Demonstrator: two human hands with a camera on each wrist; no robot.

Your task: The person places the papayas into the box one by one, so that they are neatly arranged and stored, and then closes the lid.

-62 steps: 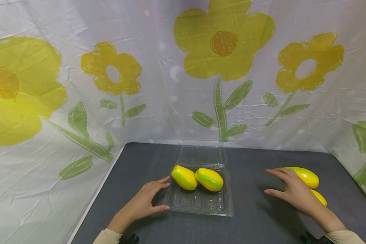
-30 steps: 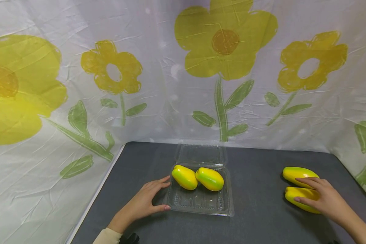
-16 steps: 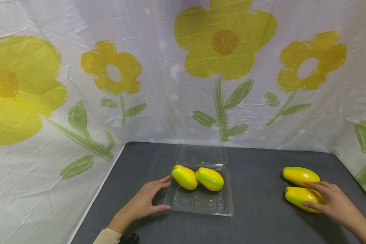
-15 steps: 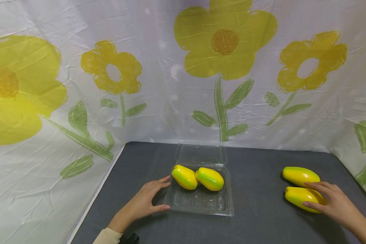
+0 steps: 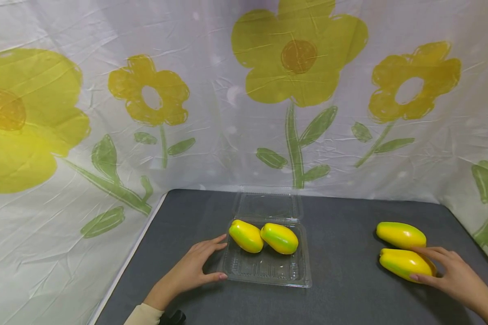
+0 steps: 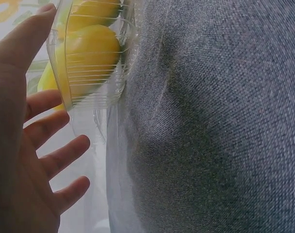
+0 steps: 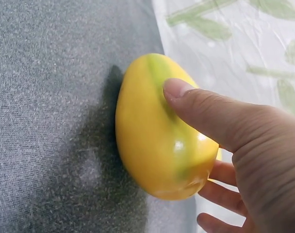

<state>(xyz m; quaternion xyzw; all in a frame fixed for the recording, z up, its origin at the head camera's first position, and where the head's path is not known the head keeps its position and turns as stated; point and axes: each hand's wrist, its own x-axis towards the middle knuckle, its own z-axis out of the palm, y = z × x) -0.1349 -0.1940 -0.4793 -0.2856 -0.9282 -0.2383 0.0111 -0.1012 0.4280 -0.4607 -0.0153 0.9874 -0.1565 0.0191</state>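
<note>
A clear plastic clamshell box (image 5: 264, 275) lies open on the table, lid folded back. Inside its far half sit two yellow-green papayas, the left one (image 5: 246, 236) and the right one (image 5: 279, 239). My left hand (image 5: 193, 266) is spread at the box's left side, thumb and fingertips at its rim; the left wrist view shows these fingers (image 6: 65, 158) extended. On the right, my right hand (image 5: 455, 273) holds the wide end of the nearer papaya (image 5: 404, 264), thumb (image 7: 201, 104) on one side, fingers partly hidden behind. The papaya still rests on the table.
Another papaya (image 5: 400, 234) lies just behind the held one, close to my right fingertips. The dark grey table (image 5: 337, 253) ends at a white flowered cloth (image 5: 211, 149) at the back and sides.
My right hand has gone from above the right-hand papayas to the nearer one, then slid right toward its wide end. The papayas, the box and my left hand stay in place.
</note>
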